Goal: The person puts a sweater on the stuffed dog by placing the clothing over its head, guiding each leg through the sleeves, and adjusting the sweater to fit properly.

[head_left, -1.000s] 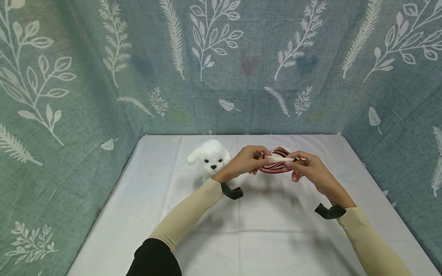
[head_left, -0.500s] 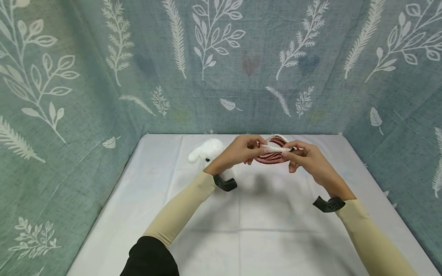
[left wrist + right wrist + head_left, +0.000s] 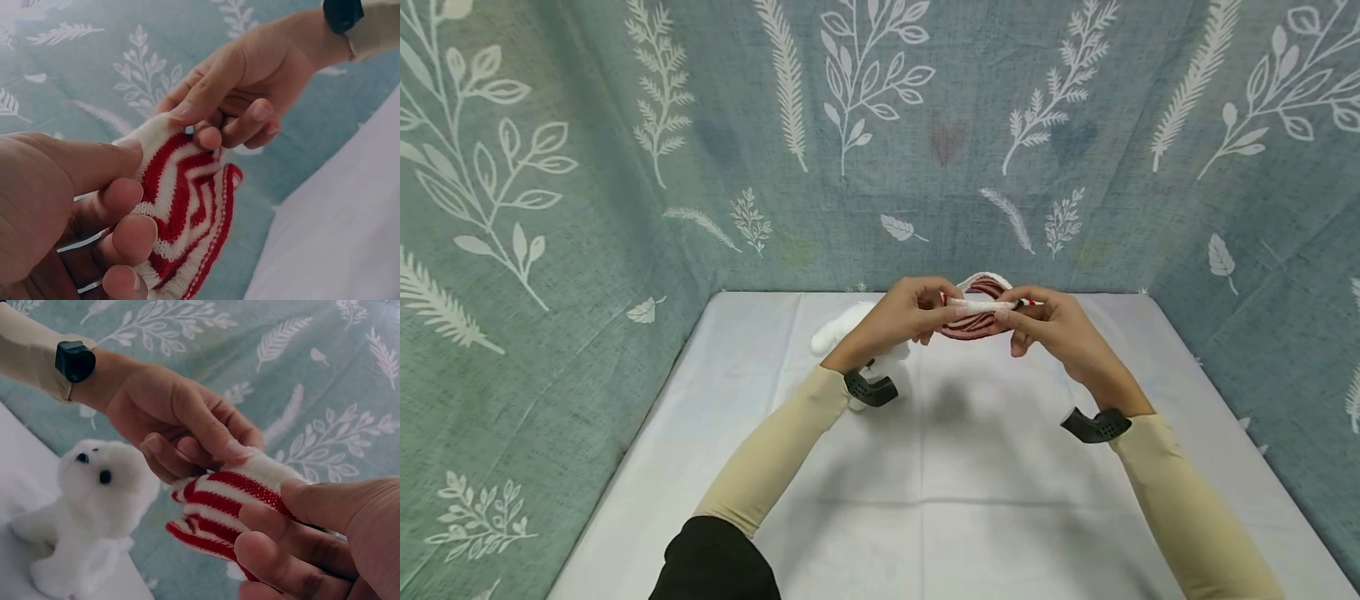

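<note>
In the head view, the knit point(image 3: 973, 327) has been raised and shifted left above the table point(image 3: 917, 467), and more of the dog point(image 3: 838, 327) is hidden by the left hand point(image 3: 906, 317) – the work seems brought nearer the dog. In the left wrist view, the knit's white edge is pinched by left hand and right hand point(image 3: 250, 81) alike. In the right wrist view, stripes are seen hanging below – the dog is left untouched.

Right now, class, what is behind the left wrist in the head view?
The white plush dog: one ear and some fur show past the wrist; its face is mostly covered.
</note>
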`<state>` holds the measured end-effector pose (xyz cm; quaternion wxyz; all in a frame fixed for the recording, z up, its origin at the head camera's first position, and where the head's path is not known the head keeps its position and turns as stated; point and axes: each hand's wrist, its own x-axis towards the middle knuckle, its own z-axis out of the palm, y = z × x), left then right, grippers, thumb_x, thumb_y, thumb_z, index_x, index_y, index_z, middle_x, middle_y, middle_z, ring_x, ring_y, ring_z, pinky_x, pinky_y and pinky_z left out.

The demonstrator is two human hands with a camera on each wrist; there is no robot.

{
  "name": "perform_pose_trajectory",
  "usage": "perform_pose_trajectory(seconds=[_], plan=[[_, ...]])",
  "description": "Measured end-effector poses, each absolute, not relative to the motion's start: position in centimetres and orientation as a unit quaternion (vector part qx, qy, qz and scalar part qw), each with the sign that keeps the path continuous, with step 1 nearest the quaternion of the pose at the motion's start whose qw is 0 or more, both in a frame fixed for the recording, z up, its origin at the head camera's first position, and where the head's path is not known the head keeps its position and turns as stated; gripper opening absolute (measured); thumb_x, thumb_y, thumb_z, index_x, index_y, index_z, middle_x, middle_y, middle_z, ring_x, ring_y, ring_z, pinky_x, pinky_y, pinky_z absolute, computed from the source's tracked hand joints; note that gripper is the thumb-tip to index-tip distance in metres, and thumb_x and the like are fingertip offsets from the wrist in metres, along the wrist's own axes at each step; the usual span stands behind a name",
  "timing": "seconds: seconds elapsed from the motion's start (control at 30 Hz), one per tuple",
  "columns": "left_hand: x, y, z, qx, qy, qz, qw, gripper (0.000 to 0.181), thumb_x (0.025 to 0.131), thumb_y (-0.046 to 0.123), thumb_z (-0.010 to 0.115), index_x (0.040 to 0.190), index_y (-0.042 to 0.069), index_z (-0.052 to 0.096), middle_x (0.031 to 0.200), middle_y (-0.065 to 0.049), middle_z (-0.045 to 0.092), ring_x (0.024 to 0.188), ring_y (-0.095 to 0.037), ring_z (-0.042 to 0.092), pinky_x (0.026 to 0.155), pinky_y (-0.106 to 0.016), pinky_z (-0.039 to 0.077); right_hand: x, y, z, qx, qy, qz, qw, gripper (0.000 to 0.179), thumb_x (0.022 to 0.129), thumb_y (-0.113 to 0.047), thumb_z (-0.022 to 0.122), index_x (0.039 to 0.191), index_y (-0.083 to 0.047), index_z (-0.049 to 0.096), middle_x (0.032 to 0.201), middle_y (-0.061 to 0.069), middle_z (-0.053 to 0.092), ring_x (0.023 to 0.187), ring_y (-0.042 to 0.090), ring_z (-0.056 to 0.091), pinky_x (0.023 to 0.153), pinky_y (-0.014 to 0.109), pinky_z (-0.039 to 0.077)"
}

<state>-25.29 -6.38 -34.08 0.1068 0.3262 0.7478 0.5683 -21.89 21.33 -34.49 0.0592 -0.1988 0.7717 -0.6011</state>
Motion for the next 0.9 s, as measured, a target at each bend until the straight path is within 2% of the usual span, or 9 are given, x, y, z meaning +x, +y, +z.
perform_pose_trajectory(seconds=[0.1,0.27,0.33,0.47,0.67,0.9], plan=[[-25.5,-6.9,-33.6,0.328,0.751,0.563,0.104,0.018,0.099,0.034,0.072,0.113,0.022,0.072,0.079,-0.02,0.06,0.062,-0.047,0.051,0.053,-0.043,0.047,-22.1,20.9,-34.2,-0.201,0.767,-0.606,0.062,0.03,0.101,-0.022,0.069,0.126,-0.005,0.064,0.095,0.014,0.076,0.062,0.025,0.066,0.067,0.042,0.06],[-25.6,-7.9,-33.0,0.322,0.759,0.557,0.101,0.02,0.098,0.036,0.072,0.112,0.022,0.072,0.08,-0.018,0.06,0.061,-0.043,0.051,0.056,-0.054,0.048,-22.4,20.0,-33.8,-0.209,0.762,-0.609,0.063,0.03,0.1,-0.024,0.07,0.124,-0.007,0.066,0.101,0.021,0.074,0.062,0.025,0.066,0.067,0.044,0.06],[-25.6,-8.3,-32.9,0.319,0.759,0.559,0.1,0.02,0.098,0.036,0.072,0.112,0.022,0.072,0.079,-0.018,0.06,0.062,-0.045,0.051,0.056,-0.057,0.047,-22.6,19.6,-33.7,-0.214,0.761,-0.609,0.063,0.03,0.1,-0.024,0.071,0.124,-0.007,0.066,0.101,0.021,0.074,0.062,0.026,0.065,0.067,0.044,0.06],[-25.4,-9.1,-32.6,0.319,0.758,0.56,0.097,0.019,0.099,0.036,0.072,0.112,0.022,0.072,0.078,-0.018,0.059,0.061,-0.047,0.048,0.054,-0.055,0.043,-22.9,19.0,-33.6,-0.228,0.755,-0.612,0.065,0.027,0.1,-0.021,0.07,0.123,-0.006,0.066,0.099,0.019,0.075,0.061,0.028,0.065,0.066,0.044,0.06],[-25.0,-10.3,-32.0,0.312,0.76,0.563,0.09,0.021,0.099,0.034,0.071,0.113,0.019,0.072,0.08,-0.024,0.057,0.057,-0.033,0.048,0.054,-0.052,0.041,-23.2,17.7,-33.2,-0.238,0.741,-0.623,0.077,0.025,0.1,-0.02,0.07,0.121,-0.006,0.066,0.097,0.017,0.076,0.061,0.025,0.065,0.066,0.044,0.059],[-24.8,-11.8,-31.5,0.3,0.764,0.564,0.09,0.025,0.098,0.036,0.072,0.116,0.019,0.072,0.084,-0.031,0.055,0.057,-0.03,0.047,0.055,-0.052,0.042,-23.7,16.2,-32.9,-0.25,0.734,-0.626,0.079,0.025,0.1,-0.019,0.07,0.121,-0.006,0.067,0.094,0.015,0.076,0.059,0.025,0.065,0.065,0.042,0.059]])
